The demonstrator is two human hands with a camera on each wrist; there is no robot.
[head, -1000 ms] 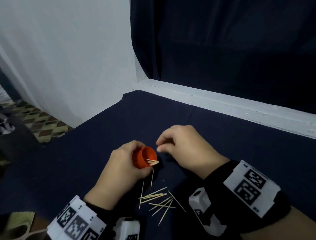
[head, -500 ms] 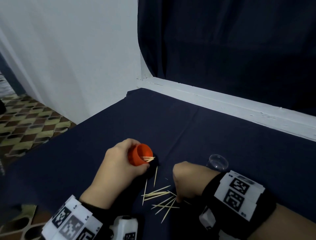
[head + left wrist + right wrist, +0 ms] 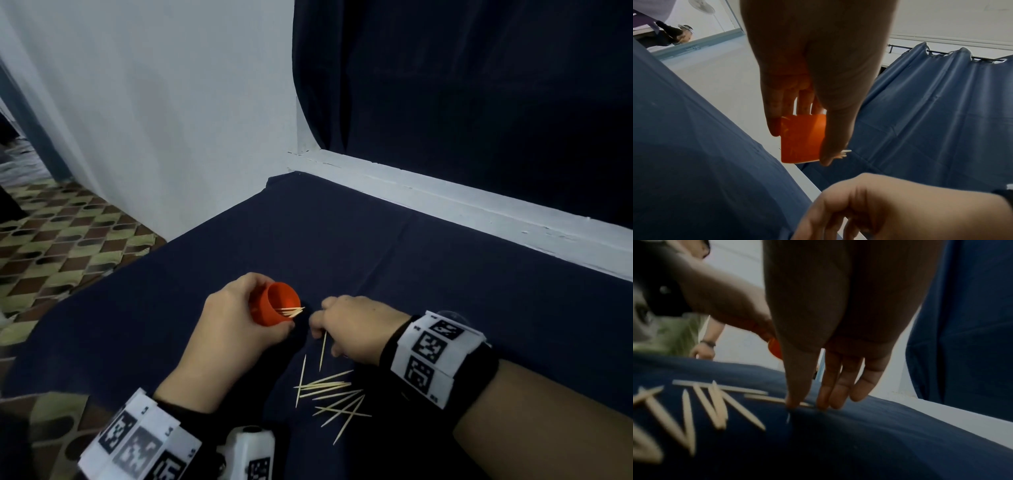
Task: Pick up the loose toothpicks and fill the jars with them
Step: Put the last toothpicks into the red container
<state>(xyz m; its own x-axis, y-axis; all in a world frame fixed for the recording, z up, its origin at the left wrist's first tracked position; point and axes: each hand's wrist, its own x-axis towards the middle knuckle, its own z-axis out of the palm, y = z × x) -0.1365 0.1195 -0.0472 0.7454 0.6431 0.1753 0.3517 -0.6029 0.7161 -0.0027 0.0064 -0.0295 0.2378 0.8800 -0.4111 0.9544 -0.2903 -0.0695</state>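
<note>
Left hand (image 3: 236, 329) is gripping the orange jar (image 3: 275, 305), fingers and thumb curled round its wall. It is tipping the jar on its side with the mouth facing the right hand, probably so picks can be slid in flat rather than dropped from above. A few toothpick tips are sticking out of the mouth.

Right hand (image 3: 352, 329) is working at the cloth just beside the jar mouth. Thumb and fingertips (image 3: 823, 402) are closing down on one toothpick (image 3: 323, 349). The thumb tip is pressing on it, the fingers are coming in from the other side, and the pick is lying on the cloth, so the pinch is looking only half made. It is taking the pick closest to the jar, likely to keep the carry short.

The loose pile (image 3: 329, 394) is lying crossed and overlapping, near the wrists.

Everything is sitting on a dark navy cloth (image 3: 428, 274) over a flat surface. A white ledge (image 3: 479, 212) is running along the back. A navy curtain is hanging behind, a white wall is at left, and patterned floor tiles are showing beyond the edge.
</note>
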